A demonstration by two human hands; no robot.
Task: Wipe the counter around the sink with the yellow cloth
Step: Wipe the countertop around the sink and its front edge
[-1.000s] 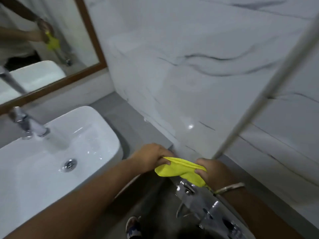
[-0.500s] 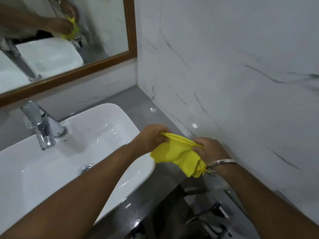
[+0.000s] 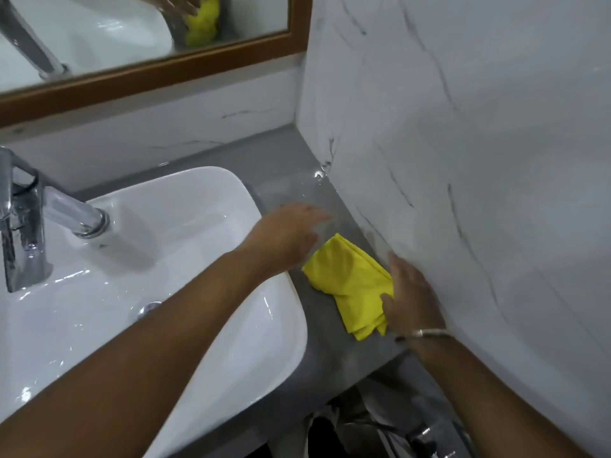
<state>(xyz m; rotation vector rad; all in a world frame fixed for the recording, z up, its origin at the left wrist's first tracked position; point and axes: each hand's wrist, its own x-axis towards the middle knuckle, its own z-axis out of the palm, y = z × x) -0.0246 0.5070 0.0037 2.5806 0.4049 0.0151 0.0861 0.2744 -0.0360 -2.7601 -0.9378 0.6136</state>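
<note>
Yellow cloth [image 3: 350, 285], crumpled and folded, down flat on the grey counter [image 3: 334, 355] in the strip between white sink [image 3: 251, 328] and marble wall [image 3: 463, 193]. Right hand [image 3: 411, 300] on the cloth's right edge, fingers [image 3: 396, 262] loosely spread, thumb pressing fabric, bangle [image 3: 429, 332] on the wrist. Left hand [image 3: 286, 238] just past the cloth's upper-left corner, fingers extended and spread over the counter, blurred; contact with the cloth unclear. Chrome faucet [image 3: 29, 219] at far left, wood-framed mirror [image 3: 148, 66] above.
</note>
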